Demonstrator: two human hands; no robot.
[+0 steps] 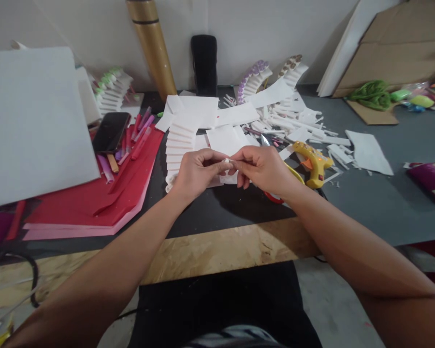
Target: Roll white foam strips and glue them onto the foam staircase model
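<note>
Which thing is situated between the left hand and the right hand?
In the head view, a small white piece is between the left hand and the right hand, pinched; it is too small to identify.

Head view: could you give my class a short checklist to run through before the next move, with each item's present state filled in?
1. Small white piece gripped: ok, it is pinched where the fingers of the left hand and right hand meet.
2. Yellow glue gun in sight: ok, it lies beyond the right forearm.
3. Glue gun cool: cannot tell; heat does not show.
4. Scissors closed: cannot tell, the right hand partly covers them.
5. Phone away from the hands: ok, it lies off to the left by the markers.
6. Scraps tidied: not ok, white bits lie scattered beyond the hands.
</note>
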